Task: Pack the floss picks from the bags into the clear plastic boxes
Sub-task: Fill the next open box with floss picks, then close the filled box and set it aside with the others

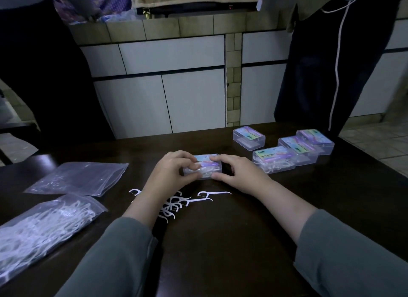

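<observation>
Nearest, at the left edge of the dark table (pixel 220 241): a full zip bag (pixel 44 226) of white floss picks, lying flat with its mouth turned toward the middle, probably so the next batch can be tipped out within easy reach. Just beyond it, a stack of flat empty bags (pixel 79 178), set aside out of the working space.

In the middle, near the wrists: loose floss picks (pixel 176 205) scattered on the wood, seemingly the leftover of a poured-out bag, waiting for another box.

Farther on, at the centre: one clear plastic box (pixel 204 166) with picks visible inside and a coloured label on its lid. Left hand (pixel 174 169) curled over the left end, fingertips pressing lid and side; right hand (pixel 236 171) clasping the right end the same way, thumb on the near wall. Both grasping the box, apparently to squeeze the lid down evenly and snap it closed.

Farther right: four closed boxes (pixel 273 160), three touching in a slanted row and one apart beyond them, grouped away from the loose picks, likely as the finished pile. Beyond the table: white cabinet doors (pixel 167 104).
</observation>
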A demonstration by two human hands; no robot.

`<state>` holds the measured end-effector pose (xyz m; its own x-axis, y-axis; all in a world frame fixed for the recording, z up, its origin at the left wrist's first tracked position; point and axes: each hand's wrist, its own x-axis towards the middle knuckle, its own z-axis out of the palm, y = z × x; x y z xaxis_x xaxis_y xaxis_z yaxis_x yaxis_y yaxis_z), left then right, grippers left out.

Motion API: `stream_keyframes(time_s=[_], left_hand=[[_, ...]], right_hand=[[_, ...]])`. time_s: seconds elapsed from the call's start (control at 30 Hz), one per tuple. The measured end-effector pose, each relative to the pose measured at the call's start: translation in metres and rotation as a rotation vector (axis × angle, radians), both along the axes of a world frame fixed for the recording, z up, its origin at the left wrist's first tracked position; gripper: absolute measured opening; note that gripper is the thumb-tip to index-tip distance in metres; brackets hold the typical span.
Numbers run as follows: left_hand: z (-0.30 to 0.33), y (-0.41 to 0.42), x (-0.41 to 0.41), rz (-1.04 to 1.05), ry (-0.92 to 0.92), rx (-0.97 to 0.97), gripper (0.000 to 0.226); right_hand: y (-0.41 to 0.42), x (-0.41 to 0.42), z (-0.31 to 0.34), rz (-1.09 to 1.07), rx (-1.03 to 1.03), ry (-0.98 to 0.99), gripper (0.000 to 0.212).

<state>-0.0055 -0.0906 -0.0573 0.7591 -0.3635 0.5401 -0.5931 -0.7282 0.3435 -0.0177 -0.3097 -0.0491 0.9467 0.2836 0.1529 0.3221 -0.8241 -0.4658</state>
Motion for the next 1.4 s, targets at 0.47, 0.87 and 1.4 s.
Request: stream_keyframes(time_s=[0.47, 0.87, 1.4], left_hand=[[0.001, -0.022, -0.011, 0.089, -0.176, 0.140, 0.022], [0.005, -0.032, 0.001, 0.071, -0.018, 0.114, 0.028], [0.008, -0.028, 0.054, 0.240, 0.089, 0.051, 0.027]], right_hand=[[0.006, -0.005, 0.003, -0.010, -0.009, -0.034, 0.051], [-0.024, 0.048, 0.032, -0.413, -0.137, -0.149, 0.048], [0.018, 0.041, 0.031, -0.363, -0.316, -0.002, 0.054]])
